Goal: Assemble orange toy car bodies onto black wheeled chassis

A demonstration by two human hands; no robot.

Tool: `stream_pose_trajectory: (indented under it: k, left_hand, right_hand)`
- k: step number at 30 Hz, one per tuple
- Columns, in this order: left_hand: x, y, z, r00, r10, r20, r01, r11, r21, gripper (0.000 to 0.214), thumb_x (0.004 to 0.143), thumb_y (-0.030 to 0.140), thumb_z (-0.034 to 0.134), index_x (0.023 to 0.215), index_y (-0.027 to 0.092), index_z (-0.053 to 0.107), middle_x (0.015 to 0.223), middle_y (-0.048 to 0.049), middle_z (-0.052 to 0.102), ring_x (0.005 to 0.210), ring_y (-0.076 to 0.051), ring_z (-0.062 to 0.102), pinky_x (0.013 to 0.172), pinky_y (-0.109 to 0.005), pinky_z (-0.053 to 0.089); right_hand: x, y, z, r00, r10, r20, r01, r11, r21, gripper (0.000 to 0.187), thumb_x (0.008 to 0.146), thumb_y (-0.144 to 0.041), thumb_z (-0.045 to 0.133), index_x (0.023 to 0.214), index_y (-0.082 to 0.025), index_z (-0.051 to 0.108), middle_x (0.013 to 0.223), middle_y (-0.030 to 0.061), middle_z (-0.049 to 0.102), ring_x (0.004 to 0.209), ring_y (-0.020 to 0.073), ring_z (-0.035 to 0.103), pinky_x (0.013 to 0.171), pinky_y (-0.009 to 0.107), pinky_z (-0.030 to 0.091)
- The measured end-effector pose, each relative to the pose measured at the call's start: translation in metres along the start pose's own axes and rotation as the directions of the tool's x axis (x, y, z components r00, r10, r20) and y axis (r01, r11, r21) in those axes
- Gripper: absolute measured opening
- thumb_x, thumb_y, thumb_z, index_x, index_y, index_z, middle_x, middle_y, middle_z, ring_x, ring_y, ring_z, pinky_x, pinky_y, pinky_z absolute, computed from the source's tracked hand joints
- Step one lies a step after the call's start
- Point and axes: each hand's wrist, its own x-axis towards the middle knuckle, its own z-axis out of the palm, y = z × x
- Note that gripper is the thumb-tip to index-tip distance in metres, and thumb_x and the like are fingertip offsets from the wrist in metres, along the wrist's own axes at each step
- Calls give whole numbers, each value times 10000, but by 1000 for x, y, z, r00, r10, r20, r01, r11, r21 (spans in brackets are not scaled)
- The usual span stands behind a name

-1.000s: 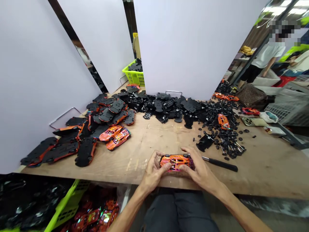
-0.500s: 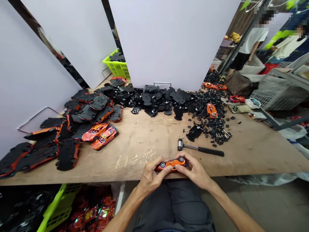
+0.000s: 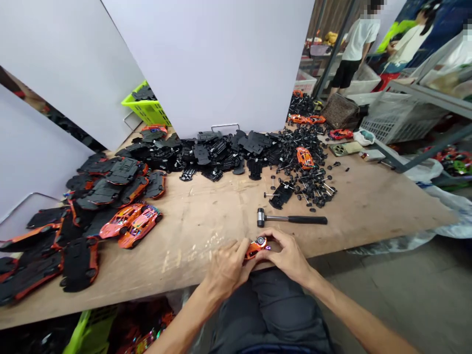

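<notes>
An orange toy car (image 3: 252,250) is held between my two hands at the table's front edge, one wheel facing up. My left hand (image 3: 229,265) wraps over its left end and hides much of it. My right hand (image 3: 286,255) grips the other end, with finger and thumb on either side near the visible wheel. Just beyond the hands lies a hammer (image 3: 291,219) with a black handle, its head to the left. Past the hammer is a black car base (image 3: 281,195) beside loose wheel axles (image 3: 313,189).
Toy cars (image 3: 140,226) and overturned cars (image 3: 79,263) pile up on the left. Black car bases (image 3: 221,152) line the back before a white panel (image 3: 221,59). A green basket (image 3: 147,110) stands behind. Two people (image 3: 356,44) are at the far right.
My left hand has shifted over the toy car and now covers its left end and one wheel. The camera view has turned to the right.
</notes>
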Motion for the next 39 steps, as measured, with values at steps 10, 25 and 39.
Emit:
stream_pose_trajectory:
  k: [10, 25, 39]
  left_hand:
    - [-5, 8, -4, 924, -380, -48, 275, 744, -609, 329, 802, 429, 831, 1056, 232, 760, 961, -74, 815, 840, -247, 755, 750, -308, 545]
    - [-14, -1, -10, 876, -479, 50, 312, 487, -816, 299, 926, 477, 708, 977, 184, 671, 942, -46, 710, 903, -196, 655, 830, -287, 510]
    - [-18, -8, 1, 927, -374, 39, 264, 573, -776, 214, 1040, 355, 536, 1095, 202, 675, 1079, -76, 730, 1003, -218, 672, 890, -319, 496]
  right_hand:
    - [-12, 0, 3, 990, -62, -125, 73, 993, 92, 572, 838, -430, 857, 1333, -267, 621, 1284, 83, 713, 1163, 257, 695, 1042, 394, 562]
    - [12, -44, -15, 918, -266, 293, 368, 847, -384, 265, 1009, -113, 518, 1188, -247, 660, 1086, 89, 699, 1005, 267, 654, 874, 407, 568]
    - [6, 1, 3, 1000, -2, -14, 1, 997, -78, 252, 875, -397, 809, 1034, -229, 711, 993, 37, 741, 903, 222, 701, 810, 307, 557]
